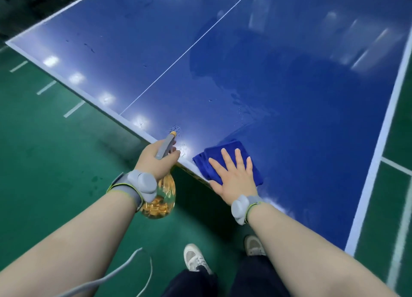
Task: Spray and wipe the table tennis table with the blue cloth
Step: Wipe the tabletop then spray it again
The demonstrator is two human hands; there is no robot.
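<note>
The blue table tennis table (289, 84) fills the upper right, with a white centre line and white edge bands. A folded blue cloth (214, 156) lies at the table's near edge. My right hand (234, 176) presses flat on it, fingers straight and spread. My left hand (156, 158) grips a spray bottle (163, 198) with a clear amber body and a grey head, held just off the table's edge with its orange nozzle over the table. Droplets dot the surface by the nozzle, and a wet sheen spreads beyond the cloth.
Green floor (55, 162) with white line marks surrounds the table on the left and right. My two shoes (194, 257) stand below the table's near edge. A grey cable (124, 267) hangs by my left forearm.
</note>
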